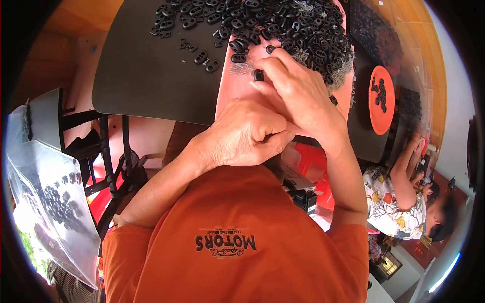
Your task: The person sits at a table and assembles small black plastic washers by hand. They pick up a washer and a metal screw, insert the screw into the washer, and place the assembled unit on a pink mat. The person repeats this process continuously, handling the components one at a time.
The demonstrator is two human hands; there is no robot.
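Note:
My right hand (299, 93) reaches over the near part of a pink tray (230, 98). Between its thumb and forefinger is a small black cord lock (258, 75). Close to that wrist, my left hand (248, 132) is at the tray's near edge with its fingers curled in; whatever may be inside them is hidden. A big heap of black two-hole cord locks (313, 38) fills the tray's far part and spills left onto the dark table (151, 65). Small clear or silvery pieces, perhaps springs (241, 69), lie on the tray left of my right fingertips.
An orange plate (378, 115) with several black pieces stands right of the tray. Another person (399, 202) sits farther right. At left are a clear plastic bag (55, 202) with dark pieces and a black metal frame (105, 146). A red stool (309, 159) shows below the table.

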